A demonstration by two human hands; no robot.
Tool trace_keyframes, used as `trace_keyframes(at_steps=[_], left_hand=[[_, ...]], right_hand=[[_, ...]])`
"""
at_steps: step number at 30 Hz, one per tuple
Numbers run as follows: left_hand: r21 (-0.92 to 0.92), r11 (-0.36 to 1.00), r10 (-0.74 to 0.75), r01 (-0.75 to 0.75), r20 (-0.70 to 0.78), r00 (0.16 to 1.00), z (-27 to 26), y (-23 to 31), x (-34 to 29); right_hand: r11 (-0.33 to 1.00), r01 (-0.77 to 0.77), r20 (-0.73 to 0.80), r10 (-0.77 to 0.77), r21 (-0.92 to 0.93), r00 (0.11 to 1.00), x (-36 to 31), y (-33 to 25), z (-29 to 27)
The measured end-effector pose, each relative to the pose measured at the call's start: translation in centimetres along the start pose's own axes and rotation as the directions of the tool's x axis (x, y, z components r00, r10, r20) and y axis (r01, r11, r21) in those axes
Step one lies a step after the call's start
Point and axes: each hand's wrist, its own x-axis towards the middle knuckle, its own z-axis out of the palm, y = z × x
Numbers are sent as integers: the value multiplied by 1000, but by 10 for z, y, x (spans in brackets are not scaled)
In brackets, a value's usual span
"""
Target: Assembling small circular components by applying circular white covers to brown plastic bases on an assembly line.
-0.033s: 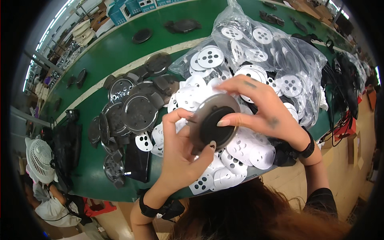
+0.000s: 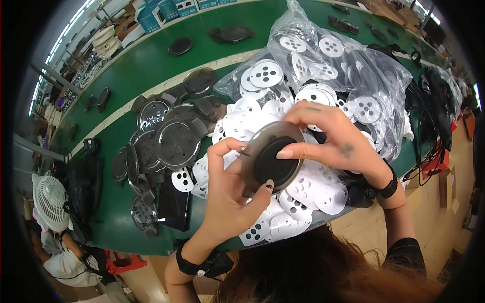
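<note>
A round, smoky translucent cover (image 2: pixel 246 169) with a black circular centre (image 2: pixel 273 159) is held above the table's near edge. Around its left and lower rim close the fingers of my left hand (image 2: pixel 227 204), with the thumb on the near side. My right hand (image 2: pixel 333 139) pinches the upper right rim, thumb against the black centre and fingers curled over the edge. Beneath both hands spreads a heap of white discs (image 2: pixel 241 125) with dark holes. To the left lie several similar smoky covers (image 2: pixel 177 144), piled and overlapping.
A clear plastic bag (image 2: pixel 348 58) of white discs lies beyond my right hand. A black rectangular item (image 2: pixel 173 204) sits left of my left hand on the green table (image 2: pixel 108 217). Black cables (image 2: pixel 429 111) hang at the right; a white fan (image 2: pixel 52 202) stands far left.
My right fingers, blurred and lifted off the far rim before, have come down to curl over the cover's edge. The left hand has hardly moved.
</note>
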Motion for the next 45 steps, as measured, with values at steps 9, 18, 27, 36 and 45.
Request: trace_keyframes(at_steps=[9, 18, 27, 36, 45], left_hand=[[-163, 983, 26, -81, -313, 949, -11, 2, 8], [945, 324, 457, -53, -108, 883, -50, 17, 14], [974, -38, 288, 225, -205, 935, -93, -5, 11], [964, 221, 563, 145, -247, 788, -69, 18, 19], [882, 470, 511, -37, -238, 826, -68, 19, 18]], right_hand=[[700, -286, 68, 322, 654, 944, 76, 13, -32], [895, -413, 19, 416, 171, 909, 67, 11, -50], [870, -149, -53, 141, -470, 989, 24, 38, -52], [885, 106, 131, -52, -454, 990, 14, 36, -38], [916, -52, -66, 27, -397, 997, 15, 24, -42]])
